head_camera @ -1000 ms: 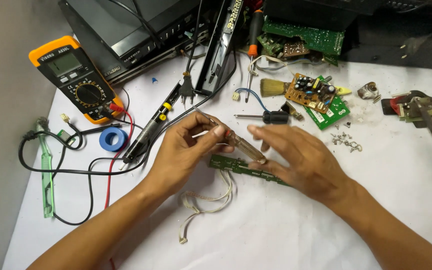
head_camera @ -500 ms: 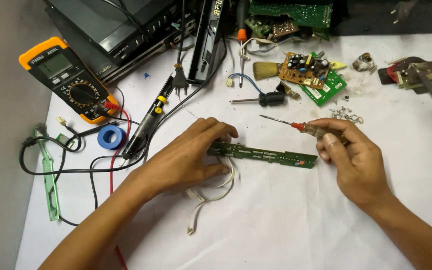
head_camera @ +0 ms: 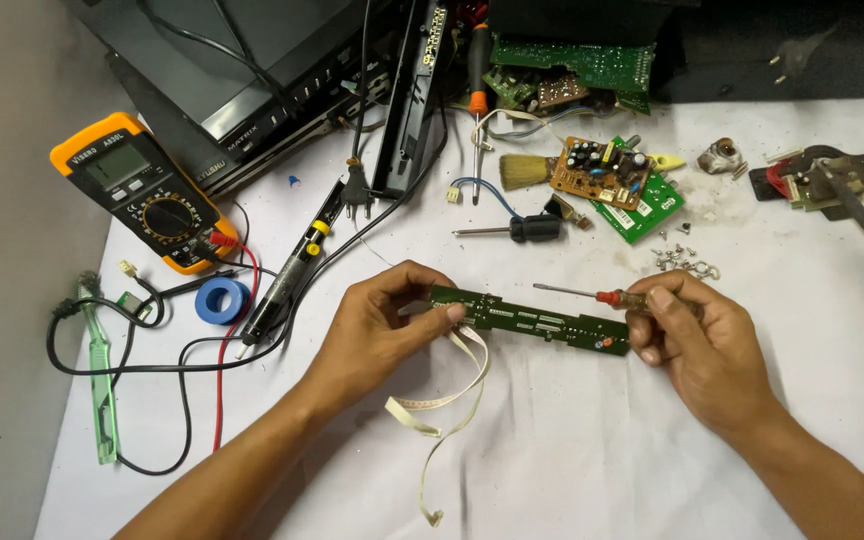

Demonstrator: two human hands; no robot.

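A long narrow green circuit board (head_camera: 532, 322) lies across the white sheet between my hands. My left hand (head_camera: 384, 325) pinches its left end, where a white ribbon cable (head_camera: 442, 410) trails down from it. My right hand (head_camera: 697, 340) holds the board's right end and also grips a small screwdriver with a red collar (head_camera: 592, 295), its thin shaft pointing left above the board.
An orange multimeter (head_camera: 142, 190) with red and black leads sits at left beside a blue tape roll (head_camera: 222, 300) and a soldering iron (head_camera: 292, 270). A black-handled screwdriver (head_camera: 517, 230), brush, circuit boards (head_camera: 612, 175), loose screws (head_camera: 687, 262) and a black device casing (head_camera: 252, 70) lie beyond.
My hands have drawn apart from a close huddle over the board. The board now lies stretched level between them, and the screwdriver has come away from it to the right.
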